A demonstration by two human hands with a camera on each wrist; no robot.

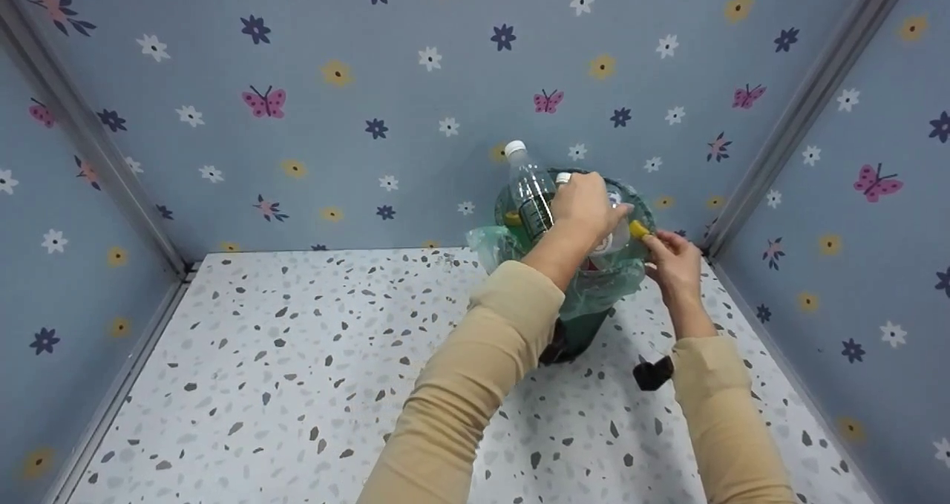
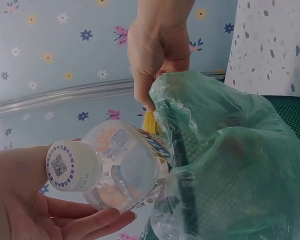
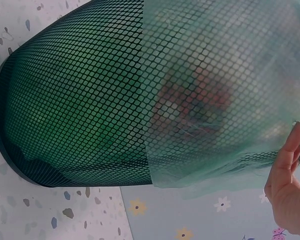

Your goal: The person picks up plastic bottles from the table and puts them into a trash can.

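Note:
A dark green mesh wastebasket [image 3: 80,115] stands on the floor, a thin green plastic bag [image 2: 235,165] folded over its rim. Over its mouth my left hand [image 1: 582,207] holds a clear plastic bottle [image 2: 125,165] with a white printed cap, fingers along its side. At the rim's right side my right hand [image 1: 677,266] pinches the bag's edge, seen also in the right wrist view. Beside that thumb is a small yellow piece [image 1: 640,229] whose kind I cannot tell. Another clear bottle [image 1: 528,185], dark-labelled and white-capped, leans out of the basket's left side.
Blue flowered wall panels [image 1: 415,88] stand close behind the basket and on both sides. Speckled white flooring [image 1: 282,355] stretches to the left and front. A black object [image 1: 653,374] shows beside the right sleeve. Reddish contents appear blurred through the mesh.

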